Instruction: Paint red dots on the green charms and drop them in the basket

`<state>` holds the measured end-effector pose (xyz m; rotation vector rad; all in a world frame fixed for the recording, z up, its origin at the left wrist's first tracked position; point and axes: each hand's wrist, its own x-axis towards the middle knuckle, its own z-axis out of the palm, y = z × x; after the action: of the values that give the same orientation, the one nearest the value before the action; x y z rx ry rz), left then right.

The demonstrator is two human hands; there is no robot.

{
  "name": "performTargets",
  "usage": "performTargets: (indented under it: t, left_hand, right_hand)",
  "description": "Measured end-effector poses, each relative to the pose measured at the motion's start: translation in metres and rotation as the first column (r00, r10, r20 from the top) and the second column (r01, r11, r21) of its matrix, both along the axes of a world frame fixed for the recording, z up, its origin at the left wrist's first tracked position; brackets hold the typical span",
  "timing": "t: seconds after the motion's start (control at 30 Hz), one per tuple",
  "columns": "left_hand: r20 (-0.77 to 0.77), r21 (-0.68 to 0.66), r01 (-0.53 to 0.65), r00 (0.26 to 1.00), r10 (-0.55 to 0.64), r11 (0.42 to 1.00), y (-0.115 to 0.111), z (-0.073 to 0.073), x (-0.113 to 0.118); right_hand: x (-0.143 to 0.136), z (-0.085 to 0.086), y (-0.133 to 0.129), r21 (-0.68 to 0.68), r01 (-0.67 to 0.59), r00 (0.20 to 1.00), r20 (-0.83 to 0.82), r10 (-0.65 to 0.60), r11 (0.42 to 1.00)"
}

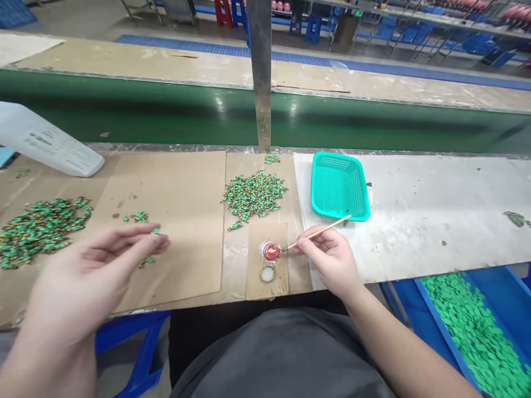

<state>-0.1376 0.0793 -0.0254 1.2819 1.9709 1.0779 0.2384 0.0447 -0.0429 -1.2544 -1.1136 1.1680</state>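
My left hand (112, 265) pinches a small green piece (156, 230) between thumb and fingertips, above the cardboard on the left. A thin wooden-handled brush (326, 228) is held in my right hand (332, 257). Its dark tip points left and meets the edge of a small cap of red paint (271, 251). Just below that cap lies a second cap (267, 273) with a pale, whitish filling. Both rest on a small cardboard strip (255, 282). Beyond them is a pile of small green and gold pieces (255, 193).
Another pile of green and gold pieces (41, 229) lies at far left, near a white plastic container (50, 141). A turquoise basket (317, 190) stands right of centre. A metal post (261, 77) rises behind the table. Blue trays (446, 326) with green pieces sit lower right.
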Motion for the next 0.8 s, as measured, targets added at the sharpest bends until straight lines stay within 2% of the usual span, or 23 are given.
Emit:
performTargets:
  t: [0.1,0.23,0.3,0.5,0.7,0.8]
  left_hand:
    - [0.203,-0.044,0.039,0.979,-0.029,0.998,-0.028,0.008,0.044]
    - [0.299,-0.089,0.155,0.946,-0.122,0.984,-0.051,0.012,0.079]
    - [0.356,-0.087,0.189,0.923,-0.147,0.978,-0.059,0.009,0.087]
    - [0.638,-0.173,0.188,0.769,-0.036,0.967,-0.070,0.000,0.100]
    - [0.769,-0.118,0.327,0.628,-0.122,0.938,-0.070,0.008,0.123]
    - [0.851,-0.082,0.420,0.502,-0.156,0.904,-0.072,0.013,0.133]
  right_hand:
    - [-0.004,0.000,0.004,-0.007,-0.010,1.000,0.001,0.010,1.000]
    - [-0.005,0.000,0.005,-0.013,-0.026,1.000,0.017,0.026,1.000]
    - [-0.006,0.001,0.005,-0.014,-0.030,0.999,0.026,0.031,0.999]
    - [-0.004,0.013,0.003,0.016,-0.027,0.999,0.017,0.027,1.000]
    - [-0.002,0.039,-0.008,0.064,-0.023,0.998,-0.056,0.027,0.998]
    - [-0.004,0.054,-0.017,0.127,-0.069,0.987,-0.132,0.086,0.989]
